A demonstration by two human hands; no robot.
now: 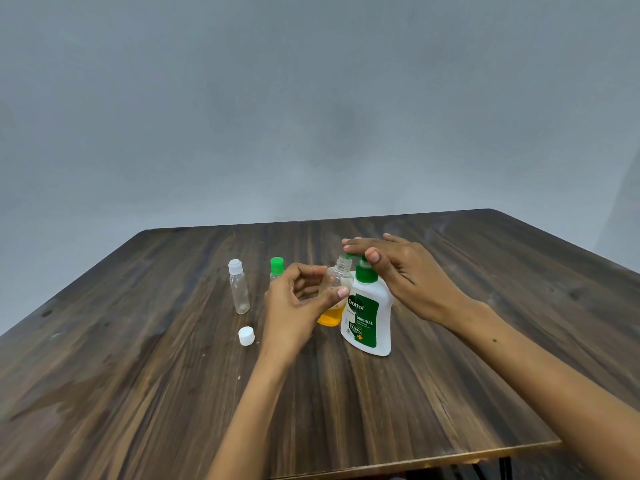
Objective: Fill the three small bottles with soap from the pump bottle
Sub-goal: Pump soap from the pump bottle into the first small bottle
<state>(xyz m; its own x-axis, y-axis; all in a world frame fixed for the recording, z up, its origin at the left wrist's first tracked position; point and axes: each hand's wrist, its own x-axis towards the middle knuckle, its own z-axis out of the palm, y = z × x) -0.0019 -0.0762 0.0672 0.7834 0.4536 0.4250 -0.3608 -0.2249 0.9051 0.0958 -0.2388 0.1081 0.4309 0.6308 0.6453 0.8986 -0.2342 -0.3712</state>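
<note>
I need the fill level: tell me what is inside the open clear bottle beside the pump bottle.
The uncapped clear small plastic bottle holds orange-yellow liquid soap at its bottom; above that it looks empty. The left hand holding it covers part of its left side, hiding the exact level.

Green-capped bottle (276, 268) body mostly behind left hand (298, 303); pump nozzle under right hand (398, 268).

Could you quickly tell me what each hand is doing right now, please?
Left hand: pinches the open small bottle, partly filled with orange soap.
Right hand: open, fingers flat on the pump bottle head.
</note>
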